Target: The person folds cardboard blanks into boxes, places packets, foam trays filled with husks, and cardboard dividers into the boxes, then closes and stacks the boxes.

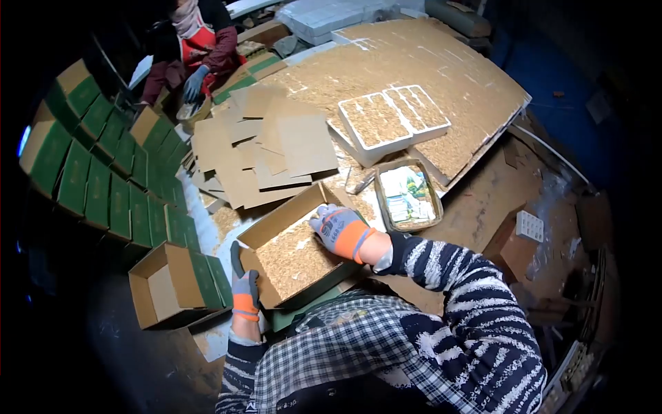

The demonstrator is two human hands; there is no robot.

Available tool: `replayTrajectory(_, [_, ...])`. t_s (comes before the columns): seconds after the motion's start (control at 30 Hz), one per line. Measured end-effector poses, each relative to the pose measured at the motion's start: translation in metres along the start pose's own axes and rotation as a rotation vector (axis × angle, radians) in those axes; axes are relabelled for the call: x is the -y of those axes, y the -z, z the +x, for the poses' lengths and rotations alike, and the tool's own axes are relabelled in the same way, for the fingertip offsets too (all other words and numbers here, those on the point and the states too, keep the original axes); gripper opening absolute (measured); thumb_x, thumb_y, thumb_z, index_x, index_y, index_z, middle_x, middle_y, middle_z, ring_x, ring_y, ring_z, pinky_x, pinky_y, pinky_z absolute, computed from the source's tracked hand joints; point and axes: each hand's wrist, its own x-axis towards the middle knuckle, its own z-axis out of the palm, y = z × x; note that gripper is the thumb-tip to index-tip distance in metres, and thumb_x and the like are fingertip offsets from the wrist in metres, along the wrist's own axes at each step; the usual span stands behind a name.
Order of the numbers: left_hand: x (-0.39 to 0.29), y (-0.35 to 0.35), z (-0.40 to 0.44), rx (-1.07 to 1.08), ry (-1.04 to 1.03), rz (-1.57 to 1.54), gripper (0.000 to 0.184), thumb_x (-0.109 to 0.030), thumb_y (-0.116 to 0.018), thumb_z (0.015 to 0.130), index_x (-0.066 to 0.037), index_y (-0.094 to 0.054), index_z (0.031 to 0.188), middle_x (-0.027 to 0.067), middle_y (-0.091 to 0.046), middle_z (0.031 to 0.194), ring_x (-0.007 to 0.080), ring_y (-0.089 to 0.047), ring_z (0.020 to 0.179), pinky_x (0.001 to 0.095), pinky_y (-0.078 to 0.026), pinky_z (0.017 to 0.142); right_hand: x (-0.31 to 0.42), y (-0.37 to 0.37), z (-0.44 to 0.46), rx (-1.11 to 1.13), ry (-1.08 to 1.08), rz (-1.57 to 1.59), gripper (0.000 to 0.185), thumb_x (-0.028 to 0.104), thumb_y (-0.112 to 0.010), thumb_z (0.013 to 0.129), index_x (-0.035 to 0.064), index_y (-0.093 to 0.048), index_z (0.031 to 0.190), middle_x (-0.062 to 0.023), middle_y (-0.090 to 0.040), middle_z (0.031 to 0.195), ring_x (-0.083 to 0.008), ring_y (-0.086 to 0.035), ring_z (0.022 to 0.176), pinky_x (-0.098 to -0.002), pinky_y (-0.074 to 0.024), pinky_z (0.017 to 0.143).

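In front of me a cardboard box (276, 230) with a green outside stands tilted to my view, its bottom covered with tan, crumbly, shavings-like material (293, 265) and a few white bits. My left hand (245, 283), in a grey and orange glove, grips the box's left end wall with thumb and fingers. Gloved the same way, my right hand (339, 229) reaches over the box's right part. Its fingers curl down near the far wall, and their tips are hidden. Beyond the box lie several loose cardboard sheets (296, 148).
Rows of green boxes (89, 183) stand at left, with an open box (162, 279) nearer. White foam trays (376, 127) of tan material rest on a big covered board (441, 62). A basket of packets (407, 193) sits right. A co-worker (200, 48) is at the back left.
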Motion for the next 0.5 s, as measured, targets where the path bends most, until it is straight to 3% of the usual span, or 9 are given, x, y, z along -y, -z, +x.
replayTrajectory(0.03, [0.004, 0.002, 0.005, 0.028, -0.066, 0.051, 0.079, -0.003, -0.055, 0.081, -0.013, -0.025, 0.154, 0.0113, -0.043, 0.143, 0.0165, -0.055, 0.101, 0.0251, -0.047, 0.083, -0.026, -0.005, -0.022, -0.532, 0.086, 0.476, 0.033, 0.018, -0.064, 0.085, 0.0097, -0.063, 0.117, -0.0134, -0.065, 0.105, -0.0316, -0.062, 0.099, -0.0382, -0.0505, 0.086])
replayTrajectory(0.07, [0.015, 0.012, 0.009, 0.040, -0.199, 0.101, 0.080, -0.005, -0.058, 0.082, -0.011, -0.024, 0.154, 0.0129, -0.044, 0.143, 0.0174, -0.054, 0.106, 0.0251, -0.046, 0.087, -0.046, 0.000, -0.034, -0.654, -0.011, 0.522, 0.027, 0.021, -0.062, 0.087, 0.0101, -0.064, 0.112, -0.0142, -0.064, 0.106, -0.0331, -0.062, 0.098, -0.0391, -0.0510, 0.086])
replayTrajectory(0.1, [-0.009, 0.014, 0.010, 0.054, 0.005, -0.010, 0.078, -0.013, -0.063, 0.089, -0.009, -0.020, 0.154, 0.0147, -0.037, 0.148, 0.0243, -0.039, 0.133, 0.0360, -0.032, 0.110, -0.072, -0.011, -0.040, -0.673, -0.185, 0.592, 0.025, 0.020, -0.064, 0.085, 0.0097, -0.065, 0.109, -0.0140, -0.064, 0.103, -0.0332, -0.062, 0.096, -0.0404, -0.0509, 0.084])
replayTrajectory(0.2, [0.013, 0.044, 0.062, -0.130, 0.013, 0.108, 0.067, -0.014, -0.064, 0.091, -0.006, -0.032, 0.149, 0.0146, -0.048, 0.138, 0.0244, -0.048, 0.123, 0.0356, -0.039, 0.105, -0.165, -0.094, -0.053, -0.529, -0.521, 0.377, 0.026, 0.026, -0.073, 0.077, 0.0130, -0.068, 0.098, -0.0147, -0.062, 0.100, -0.0343, -0.060, 0.095, -0.0422, -0.0500, 0.085])
replayTrajectory(0.27, [0.007, 0.037, 0.102, -0.163, -0.070, 0.281, 0.067, -0.014, -0.069, 0.087, -0.004, -0.038, 0.145, 0.0145, -0.053, 0.131, 0.0228, -0.051, 0.118, 0.0341, -0.043, 0.100, -0.193, -0.144, -0.068, -0.175, -0.556, 0.426, 0.026, 0.027, -0.074, 0.075, 0.0126, -0.069, 0.096, -0.0140, -0.062, 0.099, -0.0346, -0.060, 0.096, -0.0417, -0.0489, 0.088])
replayTrajectory(0.33, [0.027, 0.037, 0.156, -0.212, -0.181, 0.412, 0.073, -0.011, -0.075, 0.081, -0.003, -0.040, 0.144, 0.0155, -0.055, 0.130, 0.0223, -0.053, 0.116, 0.0340, -0.044, 0.099, -0.193, -0.176, -0.080, -0.262, -0.485, 0.412, 0.022, 0.024, -0.072, 0.076, 0.0114, -0.071, 0.094, -0.0147, -0.064, 0.099, -0.0338, -0.060, 0.098, -0.0423, -0.0489, 0.088])
replayTrajectory(0.4, [0.062, 0.032, 0.213, -0.273, -0.150, 0.373, 0.078, -0.010, -0.076, 0.079, -0.001, -0.037, 0.145, 0.0163, -0.055, 0.132, 0.0245, -0.054, 0.117, 0.0347, -0.045, 0.099, -0.217, -0.219, -0.080, -0.286, -0.441, 0.484, 0.023, 0.021, -0.072, 0.075, 0.0105, -0.072, 0.096, -0.0156, -0.067, 0.103, -0.0326, -0.061, 0.101, -0.0425, -0.0491, 0.089])
replayTrajectory(0.47, [0.037, 0.008, 0.229, -0.234, -0.027, 0.307, 0.083, -0.011, -0.079, 0.074, 0.000, -0.036, 0.144, 0.0193, -0.054, 0.134, 0.0289, -0.054, 0.120, 0.0350, -0.043, 0.101, -0.231, -0.240, -0.078, -0.223, -0.530, 0.618, 0.022, 0.017, -0.071, 0.075, 0.0082, -0.073, 0.095, -0.0157, -0.069, 0.102, -0.0304, -0.065, 0.097, -0.0396, -0.0512, 0.085])
replayTrajectory(0.5, [0.076, 0.023, 0.262, -0.267, -0.061, 0.428, 0.086, -0.013, -0.080, 0.072, 0.001, -0.035, 0.144, 0.0207, -0.054, 0.134, 0.0303, -0.055, 0.119, 0.0344, -0.044, 0.101, -0.225, -0.214, -0.077, -0.194, -0.527, 0.747, 0.019, 0.015, -0.070, 0.076, 0.0066, -0.073, 0.093, -0.0142, -0.071, 0.095, -0.0289, -0.067, 0.089, -0.0357, -0.0527, 0.080])
